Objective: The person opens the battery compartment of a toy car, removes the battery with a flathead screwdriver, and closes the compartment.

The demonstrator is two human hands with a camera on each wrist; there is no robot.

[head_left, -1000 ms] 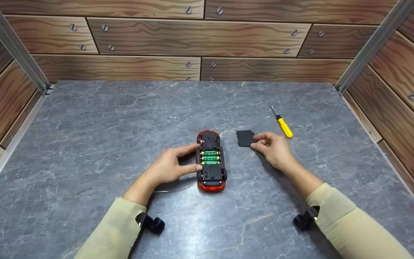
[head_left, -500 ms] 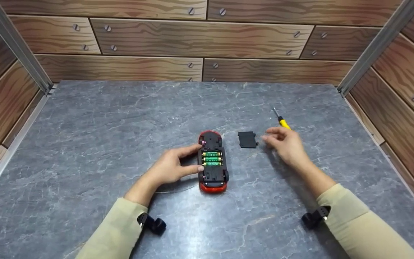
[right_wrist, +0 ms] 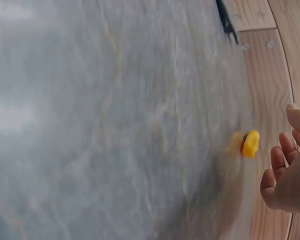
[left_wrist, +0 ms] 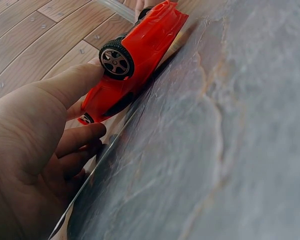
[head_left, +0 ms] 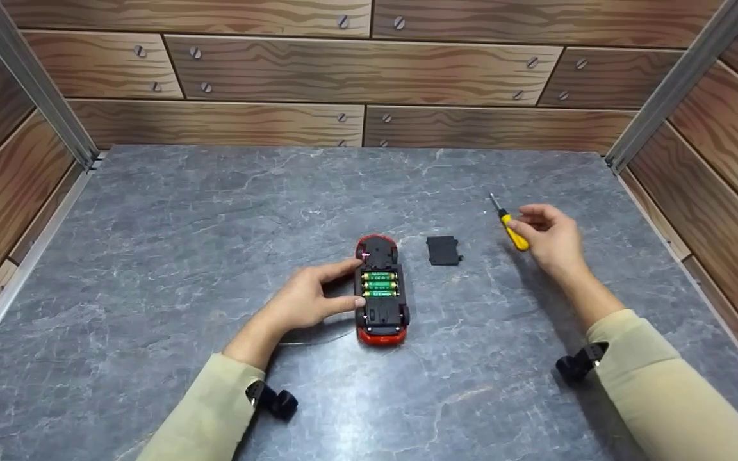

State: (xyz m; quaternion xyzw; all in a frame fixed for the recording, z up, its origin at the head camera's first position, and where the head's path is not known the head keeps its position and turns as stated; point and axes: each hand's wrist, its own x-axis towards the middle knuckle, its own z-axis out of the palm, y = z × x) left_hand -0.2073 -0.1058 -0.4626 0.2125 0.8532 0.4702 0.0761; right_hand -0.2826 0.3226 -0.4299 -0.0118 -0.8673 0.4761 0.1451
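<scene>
A red toy car [head_left: 382, 312] lies upside down on the table, its black underside facing up. Three green batteries [head_left: 380, 285] sit side by side in its uncovered compartment. My left hand [head_left: 298, 298] holds the car along its left side, thumb and forefinger spread along that edge; the left wrist view shows the thumb beside a black wheel [left_wrist: 116, 60]. To the car's right lies a flat black battery cover [head_left: 444, 251]. My right hand [head_left: 555, 242], fingers loosely bent, hovers beside the yellow handle of a screwdriver [head_left: 515, 234]; in the right wrist view a gap shows between hand and handle [right_wrist: 250, 144].
The grey marbled table [head_left: 228, 211] is bounded by wood-patterned walls [head_left: 273, 70] at the back and sides, with metal posts [head_left: 657, 83] in the corners. A thin clear strand [head_left: 311, 342] runs from under the left wrist toward the car.
My right hand has let go of the black cover and moved right and away from me to the screwdriver. The cover stays on the table. My left hand keeps its place on the car.
</scene>
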